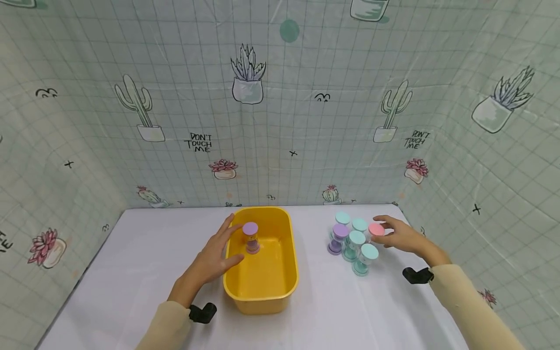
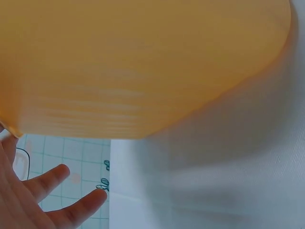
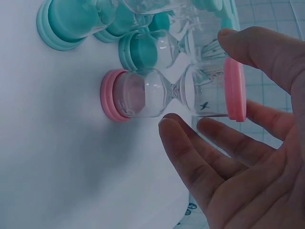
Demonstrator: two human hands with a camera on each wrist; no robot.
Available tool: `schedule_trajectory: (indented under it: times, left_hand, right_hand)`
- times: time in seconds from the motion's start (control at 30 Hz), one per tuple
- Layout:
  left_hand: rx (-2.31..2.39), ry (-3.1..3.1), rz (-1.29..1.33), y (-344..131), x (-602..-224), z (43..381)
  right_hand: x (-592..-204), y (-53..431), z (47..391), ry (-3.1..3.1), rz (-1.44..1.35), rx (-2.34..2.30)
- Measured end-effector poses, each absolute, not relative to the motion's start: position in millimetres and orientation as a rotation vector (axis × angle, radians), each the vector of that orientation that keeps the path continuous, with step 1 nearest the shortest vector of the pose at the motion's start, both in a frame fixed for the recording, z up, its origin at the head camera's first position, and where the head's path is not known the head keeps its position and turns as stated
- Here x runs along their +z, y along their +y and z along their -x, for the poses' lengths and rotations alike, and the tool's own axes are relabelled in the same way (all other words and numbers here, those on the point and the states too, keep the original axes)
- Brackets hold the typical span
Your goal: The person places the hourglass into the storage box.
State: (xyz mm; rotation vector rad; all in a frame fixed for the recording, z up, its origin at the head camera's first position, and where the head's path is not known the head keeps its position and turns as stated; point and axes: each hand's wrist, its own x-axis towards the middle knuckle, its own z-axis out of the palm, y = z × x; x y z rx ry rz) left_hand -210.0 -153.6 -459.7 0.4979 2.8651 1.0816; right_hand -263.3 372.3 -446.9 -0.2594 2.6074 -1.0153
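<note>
In the head view's right half, a waisted clear hourglass with round pink caps (image 3: 175, 91) stands upright on the white bench (image 1: 315, 311), pink sand filling part of its lower bulb. The right hand (image 1: 403, 236) curves spread fingers around it; contact is unclear. Turquoise-capped clear hourglasses (image 1: 357, 237) cluster just left. Left of centre, the left hand (image 1: 213, 253) spreads its fingers at a yellow, round-cornered bin (image 1: 261, 305) holding a purple-capped clear hourglass (image 1: 251, 230).
</note>
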Motion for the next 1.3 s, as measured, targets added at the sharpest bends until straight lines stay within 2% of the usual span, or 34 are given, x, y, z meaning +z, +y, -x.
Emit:
schedule_trajectory:
  times: [1.3]
  left_hand:
    - [1.122, 2.858, -0.486, -153, -461, 211]
  right_hand:
    - [-456, 367, 267, 2.663, 0.304, -1.091]
